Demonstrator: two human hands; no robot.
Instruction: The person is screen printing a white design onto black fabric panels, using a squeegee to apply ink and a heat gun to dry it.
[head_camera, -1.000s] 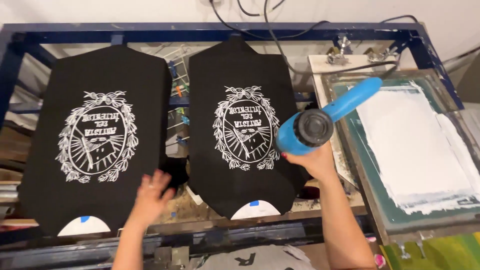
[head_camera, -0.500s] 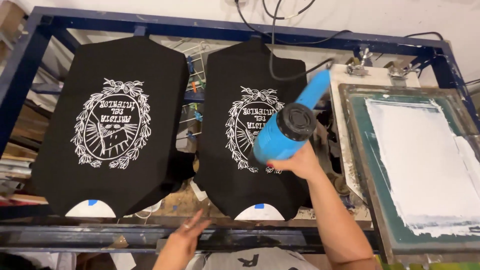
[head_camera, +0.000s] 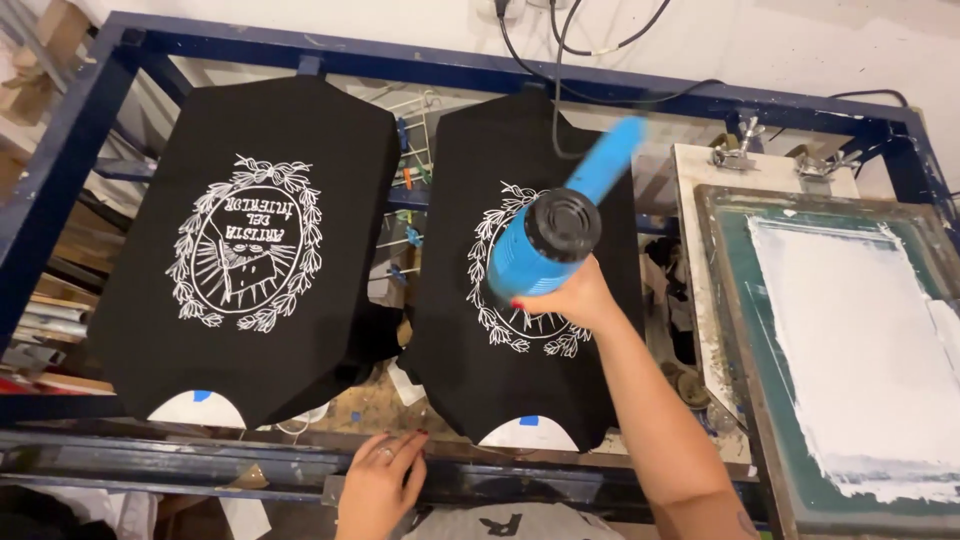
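Since the earlier frames the blue heat gun has travelled leftward from near the screen to hang over the middle of the right-hand print, and the left hand has drawn back from the shirts to the near rail. Largest in view is the dark blue steel frame of the press, which runs around both boards. To the right lies the printing screen, its green mesh smeared broadly with white ink. Two black shirts are stretched flat on their boards: the left shirt bears a white oval wreath design fully in view, while the right shirt has the same design partly covered by the tool. The right hand is wrapped firmly about the heat gun's body, fingers curled underneath, its dark round end turned up toward the camera and its handle slanting up and to the right. The left hand rests on the near rail between the two boards, fingers loosely spread, holding nothing. Black cables trail down from the wall above the right shirt. Small blue tape tabs mark the white board ends showing at each collar.
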